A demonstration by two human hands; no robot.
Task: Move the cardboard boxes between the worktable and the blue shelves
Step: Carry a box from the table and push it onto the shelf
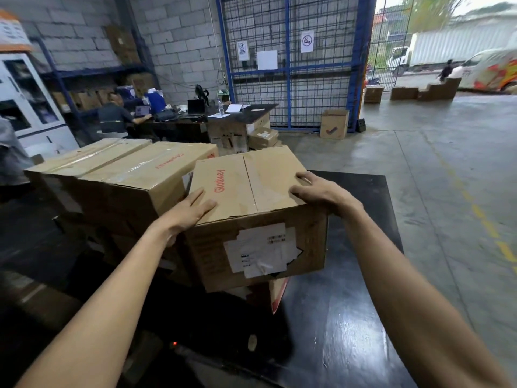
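The person stands at the black worktable [349, 317] with both arms stretched out to the nearest cardboard box [251, 219], the one with the red word printed on its lid and a torn white label [263, 250] on the side facing them. The box sits at the near end of a row of larger boxes [134, 175], its left side just beside them, and its bottom seems to rest on something lower, perhaps another carton; I cannot tell whether it is already lifted.

The left hand [190, 211] lies at the near left corner of the lid, fingers straight and spread flat over the top edge, thumb tucked down the side, so it presses more than it clasps. The right hand [316, 191] is draped over the right top edge, fingers curled loosely onto the lid. Neither hand is closed around anything; both bear on cardboard.

The box's long axis runs away from the person, along the taped seam, so the hands bracket its short width, one on each flank, about equally near. To carry it, I judge the palms must slide lower down the sides, and the blue shelves [92, 88] stand far off to the left
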